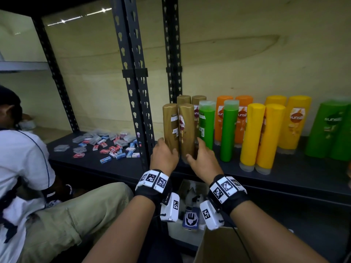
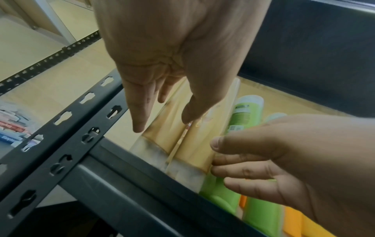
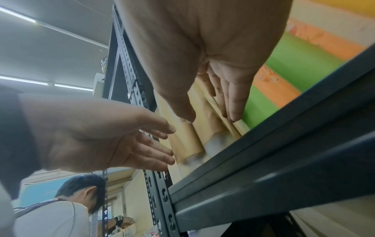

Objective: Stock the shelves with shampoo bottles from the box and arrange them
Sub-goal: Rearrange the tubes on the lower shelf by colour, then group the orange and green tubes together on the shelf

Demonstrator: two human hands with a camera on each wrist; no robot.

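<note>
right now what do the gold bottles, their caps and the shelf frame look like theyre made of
Gold bottles: probably plastic with a satin metallic-gold finish, judging by the soft sheen and printed labels.
Caps, at the bottom since the bottles stand inverted: translucent frosted plastic, cloudy white.
Shelf frame: likely steel, painted matte black, with punched keyhole slots along the uprights.

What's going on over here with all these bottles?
A person is stocking a dark metal shelf with shampoo. Their left hand and right hand press flat against either side of two front gold bottles, squaring them up. Green, orange and yellow bottles already stand in rows to the right. An open cardboard box sits below.
</note>
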